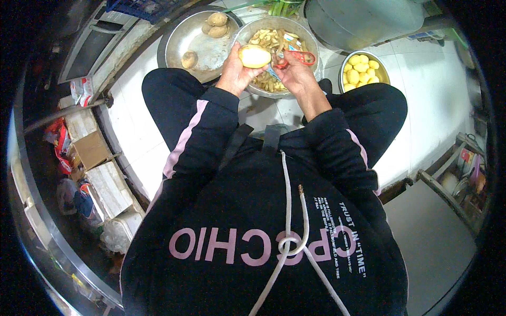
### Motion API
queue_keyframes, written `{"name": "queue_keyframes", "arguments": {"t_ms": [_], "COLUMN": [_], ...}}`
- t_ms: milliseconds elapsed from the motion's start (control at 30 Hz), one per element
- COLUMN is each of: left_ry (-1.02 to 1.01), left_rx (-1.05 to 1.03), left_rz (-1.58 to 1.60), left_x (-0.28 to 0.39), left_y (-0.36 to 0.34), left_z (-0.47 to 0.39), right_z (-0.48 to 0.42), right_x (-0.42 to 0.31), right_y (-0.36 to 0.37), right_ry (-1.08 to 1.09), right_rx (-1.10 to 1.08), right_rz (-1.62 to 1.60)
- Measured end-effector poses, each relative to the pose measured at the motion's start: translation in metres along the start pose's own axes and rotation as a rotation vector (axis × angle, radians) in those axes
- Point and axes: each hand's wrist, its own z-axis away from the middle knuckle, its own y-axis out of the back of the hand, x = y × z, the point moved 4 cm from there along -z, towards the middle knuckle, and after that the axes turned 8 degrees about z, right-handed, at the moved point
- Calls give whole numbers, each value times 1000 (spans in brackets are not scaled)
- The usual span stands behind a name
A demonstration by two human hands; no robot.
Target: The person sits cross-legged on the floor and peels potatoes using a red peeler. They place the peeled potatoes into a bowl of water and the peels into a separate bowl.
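Held in my left hand (233, 73) is a peeled, pale yellow potato (255, 56). My right hand (296, 75) grips a red-handled peeler (303, 58) just to the right of the potato; its blade is hard to make out. Both hands are above a metal basin (242, 34) containing potato peelings (265, 38) and some scraps of printed packaging. To the left, a wide metal pan (178, 35) holds several unpeeled brown potatoes (217, 24). A smaller metal bowl (389, 77) of peeled potatoes (361, 68) sits on the floor at the right.
A large grey tub (363, 21) stands beyond the basin, beside green stalks (282, 8). White floor tiles (423, 75) surround the vessels. Boxes (108, 187) and bags line a low shelf on the left. At lower right is a grey panel (431, 225).
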Motion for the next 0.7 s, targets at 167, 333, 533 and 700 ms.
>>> {"name": "queue_keyframes", "arguments": {"t_ms": [167,333,533,700], "left_ry": [-631,-53,-47,-323], "left_rx": [-134,-141,-70,-36], "left_rz": [-1130,-58,-74,-511], "left_x": [10,6,1,-5], "left_y": [-9,-3,-17,-1], "left_z": [3,3,14,5], "right_z": [7,-3,-5,24], "right_x": [5,-1,0,4], "right_y": [-16,0,-3,-30], "right_ry": [78,-8,20,235], "right_rx": [-262,-166,-214,-204], "right_rz": [182,89,83,300]}}
